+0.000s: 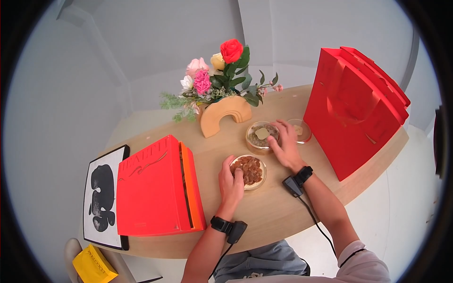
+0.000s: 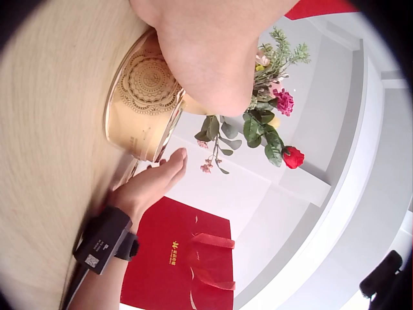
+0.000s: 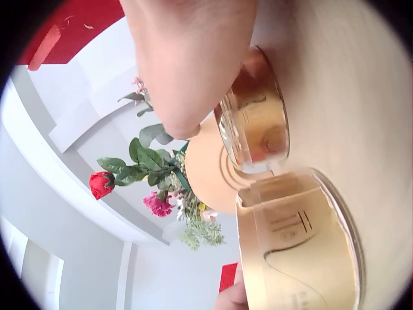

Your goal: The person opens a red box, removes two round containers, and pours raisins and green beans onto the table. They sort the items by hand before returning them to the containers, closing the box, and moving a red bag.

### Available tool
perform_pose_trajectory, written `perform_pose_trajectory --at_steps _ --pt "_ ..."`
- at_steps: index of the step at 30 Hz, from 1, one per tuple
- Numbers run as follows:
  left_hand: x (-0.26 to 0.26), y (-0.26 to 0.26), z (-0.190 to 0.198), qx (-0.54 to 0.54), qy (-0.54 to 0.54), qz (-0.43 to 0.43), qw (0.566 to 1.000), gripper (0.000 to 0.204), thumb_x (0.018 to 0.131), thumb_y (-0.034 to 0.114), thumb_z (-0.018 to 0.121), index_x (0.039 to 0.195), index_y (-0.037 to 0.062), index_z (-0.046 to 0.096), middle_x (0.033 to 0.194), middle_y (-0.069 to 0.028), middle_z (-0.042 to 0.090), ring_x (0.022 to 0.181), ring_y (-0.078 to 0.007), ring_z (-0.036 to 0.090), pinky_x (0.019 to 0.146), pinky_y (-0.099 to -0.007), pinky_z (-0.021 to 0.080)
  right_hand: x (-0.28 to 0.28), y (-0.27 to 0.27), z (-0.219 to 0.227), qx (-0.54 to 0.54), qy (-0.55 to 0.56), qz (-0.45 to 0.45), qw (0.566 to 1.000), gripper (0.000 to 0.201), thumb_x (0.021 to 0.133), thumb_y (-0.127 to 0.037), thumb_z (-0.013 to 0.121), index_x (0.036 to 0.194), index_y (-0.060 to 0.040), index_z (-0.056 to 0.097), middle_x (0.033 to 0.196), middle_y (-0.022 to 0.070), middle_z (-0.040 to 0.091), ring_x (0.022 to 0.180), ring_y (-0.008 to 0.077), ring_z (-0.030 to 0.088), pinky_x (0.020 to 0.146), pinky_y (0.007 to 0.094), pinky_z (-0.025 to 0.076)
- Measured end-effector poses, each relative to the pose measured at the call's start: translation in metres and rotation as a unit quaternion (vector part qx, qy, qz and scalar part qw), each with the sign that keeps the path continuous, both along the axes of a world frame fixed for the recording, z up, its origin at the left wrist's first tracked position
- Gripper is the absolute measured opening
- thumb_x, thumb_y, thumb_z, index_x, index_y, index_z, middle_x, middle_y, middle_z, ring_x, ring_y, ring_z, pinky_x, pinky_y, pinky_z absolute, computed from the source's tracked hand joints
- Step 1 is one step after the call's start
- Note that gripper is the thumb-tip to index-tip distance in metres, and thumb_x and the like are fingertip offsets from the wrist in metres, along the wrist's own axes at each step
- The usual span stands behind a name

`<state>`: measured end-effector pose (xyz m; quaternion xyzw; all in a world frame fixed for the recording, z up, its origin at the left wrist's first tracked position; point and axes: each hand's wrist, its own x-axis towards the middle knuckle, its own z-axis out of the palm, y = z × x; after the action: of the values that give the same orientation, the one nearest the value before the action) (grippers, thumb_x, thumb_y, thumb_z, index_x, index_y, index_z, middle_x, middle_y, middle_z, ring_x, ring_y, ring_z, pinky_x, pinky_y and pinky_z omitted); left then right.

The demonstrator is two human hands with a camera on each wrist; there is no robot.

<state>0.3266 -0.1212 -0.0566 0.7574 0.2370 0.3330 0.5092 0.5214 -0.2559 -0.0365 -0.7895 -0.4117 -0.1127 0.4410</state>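
Note:
In the head view my left hand (image 1: 231, 184) grips the left side of a round clear jar, its thumb lying over the brown dried fruit (image 1: 252, 169). The same jar (image 2: 139, 106) shows a gold body with a lacy round pattern in the left wrist view. Farther back stands a second round jar (image 1: 255, 146), filled with greyish-green pieces under a pale square packet (image 1: 262, 134). My right hand (image 1: 287, 146) is at that jar's right side, fingers fairly straight, thumb over the rim. A clear round lid (image 1: 306, 137) lies just beyond these fingers, partly hidden.
A tall red gift bag (image 1: 349, 113) stands at the right. Flowers in an arched wooden vase (image 1: 222, 115) stand at the back. At the left are a large red box (image 1: 151, 193) and a framed black-and-white picture (image 1: 101, 198). A yellow pouch (image 1: 94, 265) sits on a chair below.

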Motion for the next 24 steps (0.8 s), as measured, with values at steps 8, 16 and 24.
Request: perform_pose_trajectory --at_steps 8,16,24 --pt "0.001 0.002 -0.005 0.017 -0.008 0.006 1.000 0.048 0.095 0.008 0.054 0.141 -0.0056 0.052 0.138 -0.0255 0.063 0.129 -0.0394 0.060 0.112 -0.0465 0.044 0.033 -0.022 -0.027 -0.071 -0.141 -0.205 0.966 0.058 0.095 -0.035 0.068 0.142 -0.0040 0.053 0.147 0.0214 0.052 0.138 0.0410 0.046 0.120 0.0551 0.030" --pt "0.002 0.001 -0.003 0.013 -0.013 0.005 1.000 0.047 0.098 0.011 0.053 0.141 -0.0066 0.051 0.138 -0.0259 0.063 0.129 -0.0399 0.060 0.113 -0.0465 0.044 0.025 -0.022 -0.026 -0.155 -0.070 -0.217 0.961 0.074 0.084 -0.045 0.078 0.141 -0.0042 0.056 0.151 0.0266 0.048 0.141 0.0441 0.044 0.121 0.0562 0.029" --pt "0.001 0.000 0.001 -0.044 -0.047 0.003 0.998 0.047 0.105 0.021 0.047 0.143 -0.0062 0.050 0.142 -0.0248 0.060 0.134 -0.0364 0.057 0.116 -0.0438 0.041 0.027 -0.026 -0.018 -0.113 -0.032 -0.216 0.969 0.080 0.077 -0.043 0.085 0.140 -0.0036 0.055 0.153 0.0273 0.044 0.141 0.0460 0.044 0.117 0.0555 0.038"
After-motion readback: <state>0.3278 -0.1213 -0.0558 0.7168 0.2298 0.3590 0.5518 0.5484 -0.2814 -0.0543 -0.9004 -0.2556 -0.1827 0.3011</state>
